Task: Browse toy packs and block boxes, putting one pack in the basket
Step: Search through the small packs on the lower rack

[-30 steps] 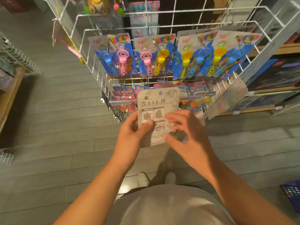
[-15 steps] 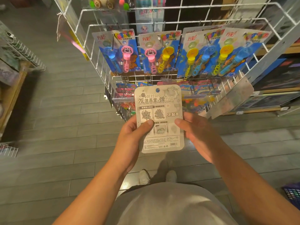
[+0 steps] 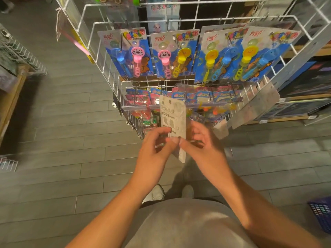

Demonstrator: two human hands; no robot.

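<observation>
A grey plank floor (image 3: 62, 122) fills the left side. The left hand (image 3: 155, 149) pinches the lower left edge of a pale grey cardboard toy pack (image 3: 173, 126), thumb on its printed back. The pack stands upright, turned partly edge-on, in front of a white wire display rack (image 3: 197, 20) hung with blue-backed bubble-wand blister cards (image 3: 180, 54). The right hand (image 3: 202, 142) grips the pack's right side, fingers curled behind it. At the far lower right sits a blue plastic mesh basket (image 3: 321, 214), well apart from the pack.
</observation>
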